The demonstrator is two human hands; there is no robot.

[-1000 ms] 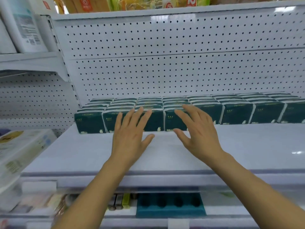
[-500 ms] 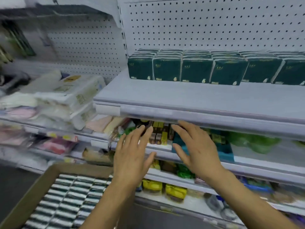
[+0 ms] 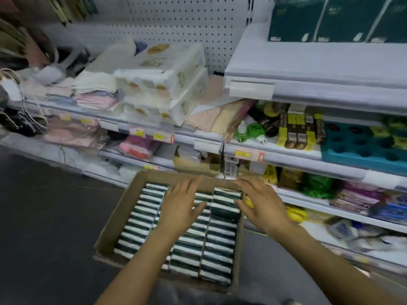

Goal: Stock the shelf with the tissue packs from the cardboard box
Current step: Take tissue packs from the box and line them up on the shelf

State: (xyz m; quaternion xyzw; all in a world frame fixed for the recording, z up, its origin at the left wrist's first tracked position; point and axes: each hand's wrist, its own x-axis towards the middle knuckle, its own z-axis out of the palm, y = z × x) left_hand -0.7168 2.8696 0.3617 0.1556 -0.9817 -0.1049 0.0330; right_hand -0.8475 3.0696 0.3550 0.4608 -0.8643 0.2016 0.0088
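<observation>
Both hands (image 3: 222, 205) dropped, open, over cardboard box (image 3: 114, 221) holding four pack rows (image 3: 218, 238).

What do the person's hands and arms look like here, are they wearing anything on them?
Both arms are bare up to the frame edge: no sleeves show. The left hand and right hand have no gloves, and no rings, watch or bracelets show on fingers or wrists. The picture is somewhat motion-blurred, so very small details cannot be told.

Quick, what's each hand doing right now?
Left hand: open, holding nothing, over the tissue packs.
Right hand: open, holding nothing, over the box.
</observation>
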